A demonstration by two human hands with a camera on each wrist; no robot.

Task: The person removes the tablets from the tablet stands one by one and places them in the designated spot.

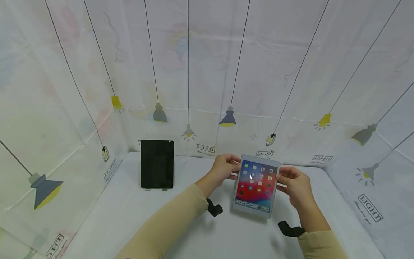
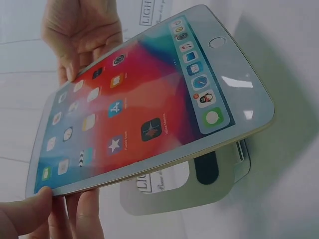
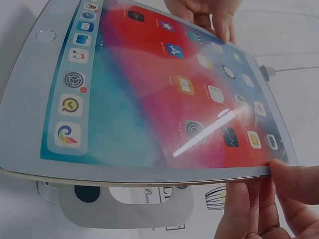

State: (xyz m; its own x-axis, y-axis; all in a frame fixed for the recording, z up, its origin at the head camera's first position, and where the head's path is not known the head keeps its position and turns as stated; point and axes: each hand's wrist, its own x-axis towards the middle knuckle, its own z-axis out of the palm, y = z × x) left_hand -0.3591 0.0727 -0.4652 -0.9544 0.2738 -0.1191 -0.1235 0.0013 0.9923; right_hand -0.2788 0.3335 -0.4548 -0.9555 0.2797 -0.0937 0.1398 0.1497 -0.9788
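A white tablet [image 1: 257,185] with a lit home screen of app icons stands leaning back, right of the middle in the head view. My left hand [image 1: 223,167] pinches its upper left edge, thumb on the front and fingers behind. On the opposite edge my right hand [image 1: 294,183] grips it in the same manner, with the thumb [image 3: 294,179] over the rim in the right wrist view. Behind the tablet shows a grey stand [image 2: 174,205] with dark round-ended pads. Much of that stand is hidden by the screen.
To the left, a second tablet [image 1: 157,163] with a black screen stands upright on a small holder near the back of the white table [image 1: 136,216]. A white curtain [image 1: 207,72] printed with hanging lamps closes off the back and both sides.
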